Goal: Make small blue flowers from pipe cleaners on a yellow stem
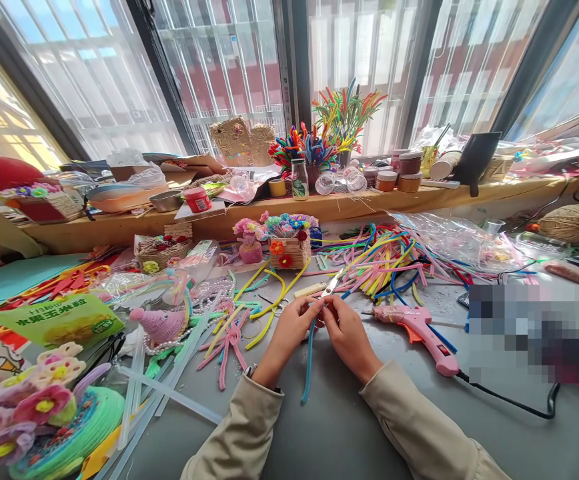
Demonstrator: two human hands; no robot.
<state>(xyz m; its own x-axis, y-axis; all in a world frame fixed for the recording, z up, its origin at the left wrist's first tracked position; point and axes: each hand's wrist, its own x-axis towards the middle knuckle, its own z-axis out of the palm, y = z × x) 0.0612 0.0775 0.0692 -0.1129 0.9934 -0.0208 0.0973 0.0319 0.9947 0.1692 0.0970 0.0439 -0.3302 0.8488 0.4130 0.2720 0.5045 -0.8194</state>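
A blue pipe cleaner (308, 367) hangs from my left hand (295, 328), whose thumb and fingers are pinched around its upper part. Fingertips of my right hand (348, 331) meet the left ones at the same spot and are closed there on the pipe cleaner. The upper end is partly hidden by the fingers. Just beyond my fingertips lie scissors (331, 285) with blades pointing away, beside a pale stick (309, 291). To the right of my right hand, a pink glue gun (422, 327) rests on the grey table (329, 433).
Loose coloured pipe cleaners (384, 260) are heaped behind my hands. Clear glue sticks (169, 373) and a green-based flower piece (84, 427) lie left. A flower basket (289, 250) stands ahead, below a wooden ledge (249, 212) with jars. A black cord (509, 401) trails right.
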